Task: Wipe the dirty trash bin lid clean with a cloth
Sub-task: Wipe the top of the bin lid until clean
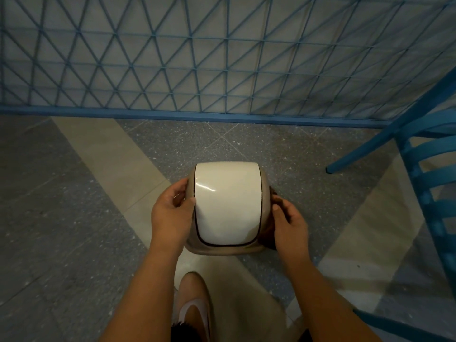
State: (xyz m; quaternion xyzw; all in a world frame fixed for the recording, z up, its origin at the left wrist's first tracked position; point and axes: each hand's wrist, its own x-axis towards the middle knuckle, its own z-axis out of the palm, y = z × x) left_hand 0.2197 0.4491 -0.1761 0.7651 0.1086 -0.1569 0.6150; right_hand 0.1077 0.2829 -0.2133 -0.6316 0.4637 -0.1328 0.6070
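The trash bin lid [227, 206] is a domed beige frame with a glossy cream swing flap, seen from above in the middle of the head view. My left hand [171, 213] grips its left edge, thumb resting on the flap. My right hand [290, 224] is at the lid's right side, holding a dark brown cloth [269, 233] pressed against the beige rim. Most of the cloth is hidden behind the lid and my fingers. The bin body below the lid is not visible.
A blue metal lattice fence [222, 70] runs across the back with a blue base rail. A blue chair [424, 183] stands at the right, one leg near the bin. Grey and beige floor tiles surround it. My foot in a light shoe [195, 304] is below the lid.
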